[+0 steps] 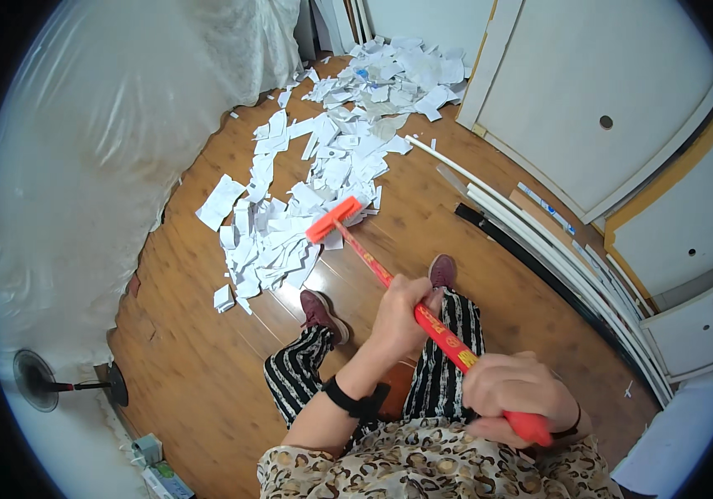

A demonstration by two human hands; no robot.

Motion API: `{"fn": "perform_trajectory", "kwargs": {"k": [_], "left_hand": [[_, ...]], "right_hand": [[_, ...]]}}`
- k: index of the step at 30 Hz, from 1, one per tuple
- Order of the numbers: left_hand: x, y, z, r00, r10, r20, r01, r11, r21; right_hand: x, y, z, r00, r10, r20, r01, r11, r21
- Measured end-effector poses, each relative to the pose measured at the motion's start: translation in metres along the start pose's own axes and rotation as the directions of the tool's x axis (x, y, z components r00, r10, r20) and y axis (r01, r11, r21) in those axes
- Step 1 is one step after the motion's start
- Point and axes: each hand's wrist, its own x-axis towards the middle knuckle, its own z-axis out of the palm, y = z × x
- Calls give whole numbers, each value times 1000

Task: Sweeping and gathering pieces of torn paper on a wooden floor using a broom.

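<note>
A red long-handled broom (444,337) slants from my lap away to the upper left. My left hand (404,314) is wrapped round the middle of the handle. Closer to my body, my right hand (516,389) grips the handle near its rounded red end. The broom's narrow orange head (335,219) rests at the right side of a heap of torn white paper (277,249); whether it touches the paper or hangs just above, I cannot tell. Paper scraps stretch back from there to a larger pile (402,79) by the far wall.
Plastic sheeting (123,141) covers the left side. White and black strips (556,258) lie along white cabinet doors (597,91) on the right. A stand with a round base (36,381) and small boxes (161,474) are at lower left. My shoes (323,316) rest on the wood floor.
</note>
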Motion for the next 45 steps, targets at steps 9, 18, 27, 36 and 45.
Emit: {"fn": "perform_trajectory", "kwargs": {"k": [9,18,27,36,45], "left_hand": [[74,-122,34,997,61,49,-59,998,-39],[122,-190,20,989,109,96,-115,992,56],[130,-149,-15,987,122,102,-126,991,36],[41,-47,40,975,164,147,-149,983,-107],[36,-145,44,932,318,172,-317,948,-37]], "right_hand": [[16,125,0,982,80,-170,-68,995,73],[44,189,18,959,95,-269,-83,995,55],[71,147,13,954,37,-299,-37,999,3],[-9,19,12,964,109,-244,-113,994,-1],[-29,89,79,974,107,-197,-144,972,-186]]}}
